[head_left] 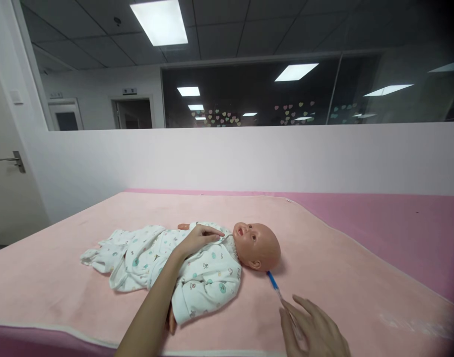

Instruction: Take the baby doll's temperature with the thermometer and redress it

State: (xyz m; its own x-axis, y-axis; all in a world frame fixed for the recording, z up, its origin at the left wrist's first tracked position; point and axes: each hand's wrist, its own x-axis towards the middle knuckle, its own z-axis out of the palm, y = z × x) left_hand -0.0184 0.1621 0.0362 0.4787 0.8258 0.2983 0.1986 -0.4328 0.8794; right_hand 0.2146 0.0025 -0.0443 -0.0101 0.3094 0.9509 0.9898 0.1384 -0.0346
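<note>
A baby doll (259,247) lies on its back in a white printed outfit (208,282), its head to the right and its face turned up. My left hand (200,240) rests on the doll's upper chest near the collar, fingers stretched out and holding nothing. At lower right, my right hand (312,325) has thumb and index finger on either side of a slim stick with a blue end (273,280) and a clear shaft. The blue end points at the back of the doll's head, close by the ear. Whether it touches the head I cannot tell.
Doll and hands are over a pale pink cover (331,267) with a white edge, spread on a darker pink padded surface (398,233). Behind runs a low white wall (249,158) with a window above it. A door with a handle (16,161) stands at the left.
</note>
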